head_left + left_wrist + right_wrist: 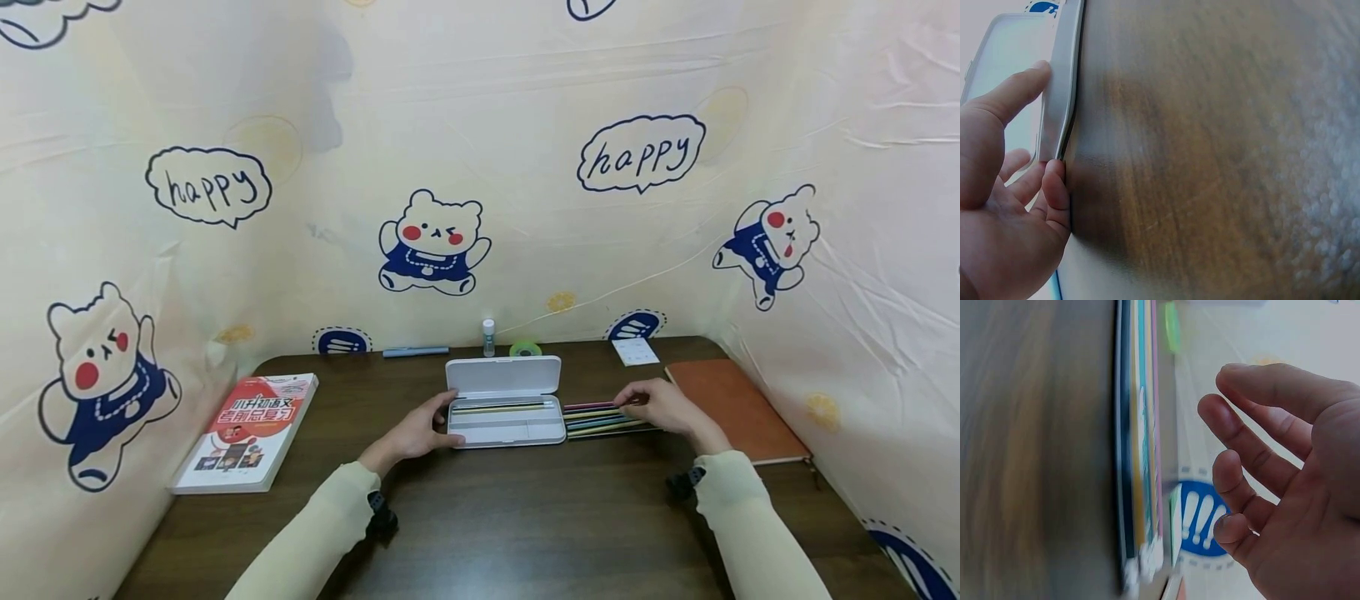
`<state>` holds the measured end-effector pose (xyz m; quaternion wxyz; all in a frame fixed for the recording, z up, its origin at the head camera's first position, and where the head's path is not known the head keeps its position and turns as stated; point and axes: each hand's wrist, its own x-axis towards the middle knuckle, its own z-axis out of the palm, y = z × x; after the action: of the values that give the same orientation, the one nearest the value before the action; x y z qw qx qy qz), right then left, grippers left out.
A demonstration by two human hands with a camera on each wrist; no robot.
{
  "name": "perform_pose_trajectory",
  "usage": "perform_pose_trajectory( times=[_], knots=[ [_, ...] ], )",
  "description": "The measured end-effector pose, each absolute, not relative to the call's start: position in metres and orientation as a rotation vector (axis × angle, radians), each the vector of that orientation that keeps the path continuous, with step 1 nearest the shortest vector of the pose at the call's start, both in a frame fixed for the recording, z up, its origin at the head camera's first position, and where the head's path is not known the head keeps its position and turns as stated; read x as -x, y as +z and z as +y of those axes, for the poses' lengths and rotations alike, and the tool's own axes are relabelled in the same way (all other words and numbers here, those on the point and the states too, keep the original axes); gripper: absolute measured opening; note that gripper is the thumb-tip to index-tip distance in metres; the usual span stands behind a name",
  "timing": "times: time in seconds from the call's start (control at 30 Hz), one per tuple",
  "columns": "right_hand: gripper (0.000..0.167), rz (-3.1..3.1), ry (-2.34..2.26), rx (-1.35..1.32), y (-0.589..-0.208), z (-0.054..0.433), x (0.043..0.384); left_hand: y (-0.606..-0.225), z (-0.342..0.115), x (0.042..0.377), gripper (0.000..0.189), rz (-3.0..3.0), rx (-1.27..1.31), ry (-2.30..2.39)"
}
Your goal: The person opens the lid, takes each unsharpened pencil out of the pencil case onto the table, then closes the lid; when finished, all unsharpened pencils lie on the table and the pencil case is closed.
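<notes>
A white pencil case (506,433) lies with its lid (502,377) raised, and a few thin pencils (498,407) are inside along its back compartment. My left hand (414,429) holds the case's left end, the thumb at the front wall and the other fingers round the side, as the left wrist view shows. To the right of the case several coloured pencils (603,420) lie side by side on the table, with white ends visible in the right wrist view. Above them hovers my right hand (1285,462), fingers loosely bent, apart from the pencils, with nothing between them.
A book (251,433) lies on the left side of the dark wooden table (525,517), a brown notebook (738,408) on the right. Along the back are a blue pen (416,352), a glue stick (489,338), a green tape roll (525,349) and a white card (634,352).
</notes>
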<state>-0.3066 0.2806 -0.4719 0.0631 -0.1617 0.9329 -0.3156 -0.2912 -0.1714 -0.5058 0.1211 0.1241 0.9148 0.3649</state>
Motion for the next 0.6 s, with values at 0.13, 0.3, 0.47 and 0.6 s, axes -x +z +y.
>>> perform_pose_trajectory(
  times=[0.13, 0.3, 0.47, 0.6],
  knots=[
    [0.010, 2.816, -0.953, 0.550, -0.469, 0.260, 0.311, -0.506, -0.172, 0.291, 0.091, 2.665, -0.359, 1.066],
    [0.011, 2.787, -0.961, 0.631, -0.469, 0.236, 0.314, -0.506, -0.172, 0.291, 0.091, 2.663, -0.368, 1.077],
    [0.012, 2.745, -0.936, 0.721, -0.473, 0.213, 0.318, -0.508, -0.172, 0.293, 0.091, 2.671, -0.379, 1.077],
    [0.014, 2.717, -0.905, 0.801, -0.477, 0.196, 0.319, -0.509, -0.173, 0.294, 0.091, 2.677, -0.380, 1.075]
  ],
)
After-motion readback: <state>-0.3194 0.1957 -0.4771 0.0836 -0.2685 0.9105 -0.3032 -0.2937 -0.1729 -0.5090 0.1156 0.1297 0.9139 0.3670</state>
